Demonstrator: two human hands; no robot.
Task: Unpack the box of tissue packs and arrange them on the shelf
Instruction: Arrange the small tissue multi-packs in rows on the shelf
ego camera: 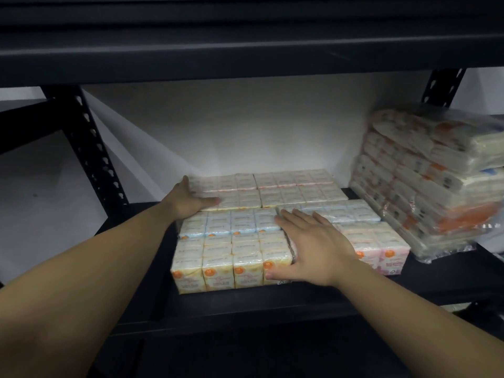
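Several wrapped bundles of small tissue packs lie flat on the dark shelf (272, 301). A yellow and blue bundle (226, 246) sits at the front left, a pink and blue bundle (376, 241) at the front right, and another bundle (286, 186) behind them against the white wall. My left hand (188, 196) lies with straight fingers on the left end of the rear bundle, thumb across its top. My right hand (313, 244) rests flat over the seam between the two front bundles, thumb against the front face of the yellow one. No box is in view.
A tall slanting stack of larger plastic-wrapped tissue packs (425, 181) stands at the right end of the shelf. A black perforated upright (92, 148) rises at the left and another (441, 85) at the right. The shelf above (245, 58) hangs low overhead.
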